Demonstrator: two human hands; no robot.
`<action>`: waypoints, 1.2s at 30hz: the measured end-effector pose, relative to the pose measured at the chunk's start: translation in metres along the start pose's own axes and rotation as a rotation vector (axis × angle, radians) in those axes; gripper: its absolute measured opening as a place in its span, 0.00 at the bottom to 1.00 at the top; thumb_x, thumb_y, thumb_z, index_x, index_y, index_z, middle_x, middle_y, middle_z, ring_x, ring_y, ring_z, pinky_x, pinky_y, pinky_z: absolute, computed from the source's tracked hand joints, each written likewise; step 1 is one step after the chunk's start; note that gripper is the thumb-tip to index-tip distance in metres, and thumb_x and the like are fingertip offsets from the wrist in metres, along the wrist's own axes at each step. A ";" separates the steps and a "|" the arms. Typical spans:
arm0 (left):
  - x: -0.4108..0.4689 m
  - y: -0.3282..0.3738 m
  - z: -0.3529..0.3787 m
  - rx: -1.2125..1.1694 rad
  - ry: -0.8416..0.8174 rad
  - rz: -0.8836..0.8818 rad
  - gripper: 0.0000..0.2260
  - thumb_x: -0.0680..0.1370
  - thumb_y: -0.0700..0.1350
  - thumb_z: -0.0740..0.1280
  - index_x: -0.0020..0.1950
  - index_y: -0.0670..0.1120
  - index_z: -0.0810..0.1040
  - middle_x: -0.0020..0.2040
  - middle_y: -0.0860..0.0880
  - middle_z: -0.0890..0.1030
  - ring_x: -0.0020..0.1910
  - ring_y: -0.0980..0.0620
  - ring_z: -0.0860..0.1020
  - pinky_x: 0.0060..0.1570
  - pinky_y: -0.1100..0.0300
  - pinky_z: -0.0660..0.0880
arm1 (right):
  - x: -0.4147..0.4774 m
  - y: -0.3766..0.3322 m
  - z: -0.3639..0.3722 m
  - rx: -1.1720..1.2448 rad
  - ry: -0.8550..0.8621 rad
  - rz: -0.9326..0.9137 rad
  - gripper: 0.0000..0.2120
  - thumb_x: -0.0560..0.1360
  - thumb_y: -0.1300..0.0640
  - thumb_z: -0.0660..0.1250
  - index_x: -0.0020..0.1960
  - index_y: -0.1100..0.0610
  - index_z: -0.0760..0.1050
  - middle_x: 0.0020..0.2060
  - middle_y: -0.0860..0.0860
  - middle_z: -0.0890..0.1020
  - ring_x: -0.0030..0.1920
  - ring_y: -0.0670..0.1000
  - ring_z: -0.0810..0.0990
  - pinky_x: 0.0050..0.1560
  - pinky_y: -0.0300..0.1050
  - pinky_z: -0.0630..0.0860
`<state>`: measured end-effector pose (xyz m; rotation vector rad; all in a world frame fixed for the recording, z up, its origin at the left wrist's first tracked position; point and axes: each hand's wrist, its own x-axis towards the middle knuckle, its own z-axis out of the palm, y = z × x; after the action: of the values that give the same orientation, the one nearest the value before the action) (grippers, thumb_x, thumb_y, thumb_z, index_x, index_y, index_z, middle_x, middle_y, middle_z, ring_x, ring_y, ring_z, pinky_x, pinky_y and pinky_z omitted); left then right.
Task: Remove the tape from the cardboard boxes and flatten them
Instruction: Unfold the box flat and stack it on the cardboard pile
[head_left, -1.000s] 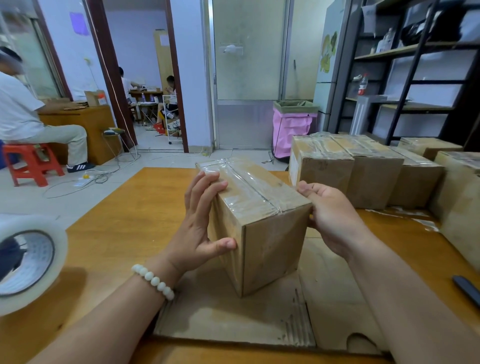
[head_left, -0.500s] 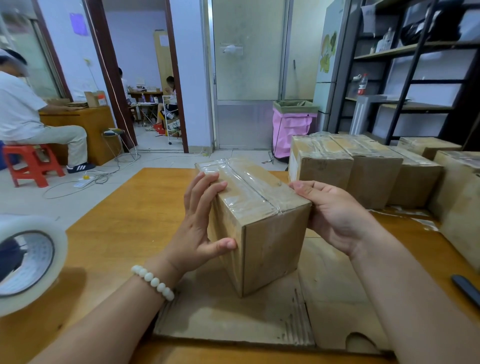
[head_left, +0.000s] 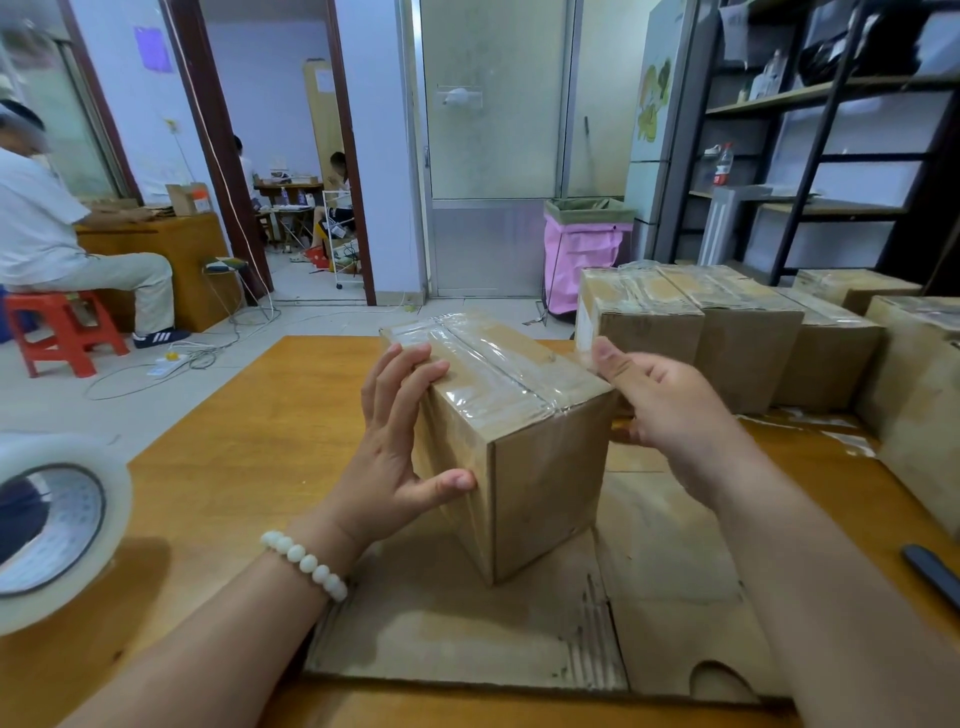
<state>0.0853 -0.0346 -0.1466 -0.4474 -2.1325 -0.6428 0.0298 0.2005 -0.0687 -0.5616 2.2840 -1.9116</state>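
Far left of the taped box, a tape roll is leaving wide bare tabletop. The left hand is pressing straight, released fingers on the box's left face. The right hand, fingers loose and grasping nothing, is hovering at its right edge. Picking at the slick film is probably risking a tip or slide, and the box row is crowding the right side.

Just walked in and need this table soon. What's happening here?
A person is working on a taped cardboard box standing on a flattened cardboard sheet on the table. The left hand presses flat against its left side; the right hand is open at its right side. The clear tape is still on. More taped boxes wait behind.
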 end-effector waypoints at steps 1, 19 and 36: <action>0.000 0.000 0.000 0.005 0.006 -0.003 0.34 0.74 0.73 0.57 0.72 0.54 0.58 0.72 0.46 0.60 0.77 0.46 0.51 0.76 0.55 0.46 | -0.001 -0.002 -0.002 0.054 -0.064 0.048 0.28 0.67 0.39 0.66 0.50 0.64 0.79 0.45 0.57 0.83 0.46 0.55 0.80 0.49 0.49 0.79; 0.001 0.003 0.003 0.059 0.022 0.012 0.34 0.74 0.72 0.57 0.72 0.53 0.58 0.71 0.45 0.61 0.75 0.42 0.52 0.76 0.55 0.46 | 0.000 0.014 0.014 -0.361 0.378 -0.667 0.06 0.76 0.59 0.67 0.42 0.57 0.72 0.37 0.46 0.73 0.37 0.42 0.71 0.40 0.27 0.68; -0.002 0.014 0.008 -0.042 -0.084 -0.035 0.50 0.70 0.77 0.55 0.79 0.48 0.42 0.78 0.36 0.42 0.78 0.38 0.38 0.76 0.48 0.37 | -0.002 0.010 0.012 -0.228 0.342 -0.522 0.06 0.77 0.61 0.66 0.52 0.53 0.76 0.36 0.47 0.74 0.36 0.40 0.72 0.37 0.28 0.69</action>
<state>0.0885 -0.0181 -0.1481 -0.4678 -2.2140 -0.7010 0.0331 0.1919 -0.0810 -1.0152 2.8149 -2.1066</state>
